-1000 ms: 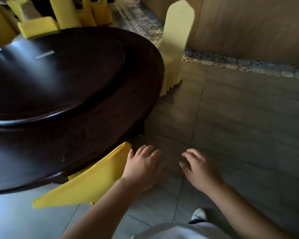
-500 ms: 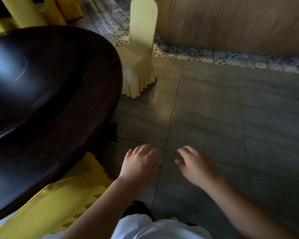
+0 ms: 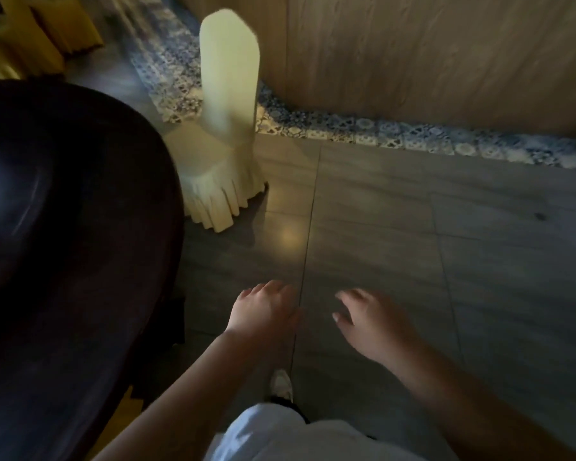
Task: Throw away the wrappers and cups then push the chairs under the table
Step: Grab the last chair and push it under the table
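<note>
A chair in a pale yellow cover (image 3: 222,134) stands at the round dark table's (image 3: 64,227) right edge, its seat partly under the tabletop. My left hand (image 3: 263,314) and my right hand (image 3: 369,321) hang over the grey floor tiles in the lower middle, palms down, fingers loosely apart, holding nothing. Both hands are well short of the chair and apart from the table. No wrappers or cups show in this view.
More yellow-covered chairs (image 3: 40,38) stand at the top left behind the table. A wooden wall (image 3: 429,61) with a blue patterned tile border (image 3: 413,138) runs along the back. Grey floor tiles (image 3: 413,244) spread to the right. My white shoe (image 3: 281,384) shows below.
The view has swung right along the table. The yellow chair by my left hand has dropped out of sight, and the pale chair ahead looks closer. Both hands stay empty.
</note>
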